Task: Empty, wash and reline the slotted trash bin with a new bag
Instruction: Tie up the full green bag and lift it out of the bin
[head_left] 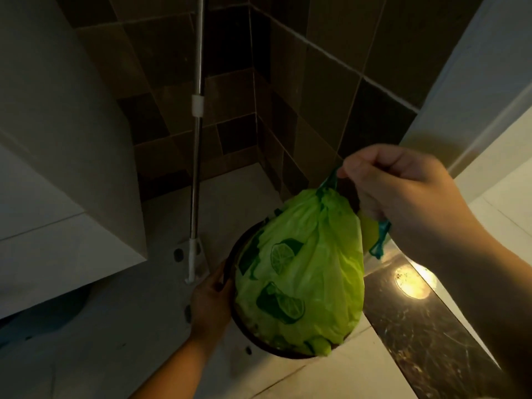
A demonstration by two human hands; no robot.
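Fingertips of my right hand [403,194] pinch the teal drawstring [331,180], green bag [302,272] half out of the bin [230,263].
Left hand [211,300] grips the bin's near-left rim; bag looks soft, light, tearable, so I'd lift by the cord. Mop pole [197,156] left, dark sill [426,326] right, open room above.

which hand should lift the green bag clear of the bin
Right. The right hand already pinches the drawstring of the green bag; the left hand grips the bin rim.

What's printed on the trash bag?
Dark green lime slices on the light green bag, seen in the head view.
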